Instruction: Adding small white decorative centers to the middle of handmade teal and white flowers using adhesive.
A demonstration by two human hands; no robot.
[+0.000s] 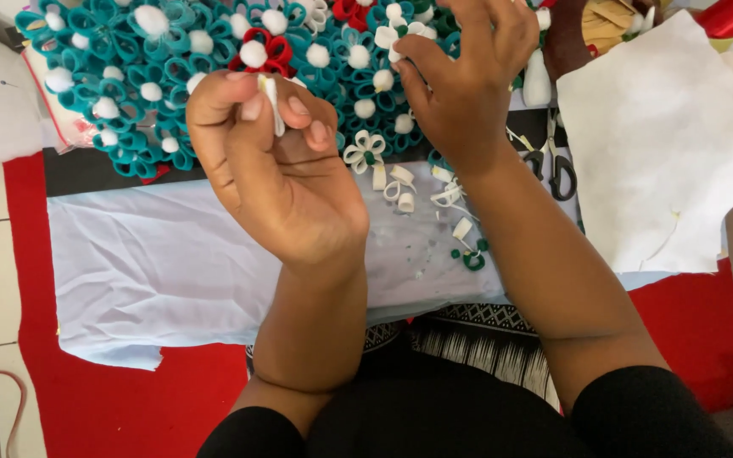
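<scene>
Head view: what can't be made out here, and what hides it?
- White strip pinched in the left hand: the fingers cover most of it, so its length is unclear.
- Right hand: the fingertips curl over a white flower piece; the contact is hidden.
- Teal flower mat: cut off by the top edge.
- Scissors: the blades are hidden behind the right forearm.
- White sheet: its underside contents are hidden.

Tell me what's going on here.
A person sits over a pale blue cloth. Their left hand pinches a small white strip; the right hand reaches onto a teal looped-flower mat with white pompoms. Loose white loops and black-handled scissors lie nearby.
</scene>
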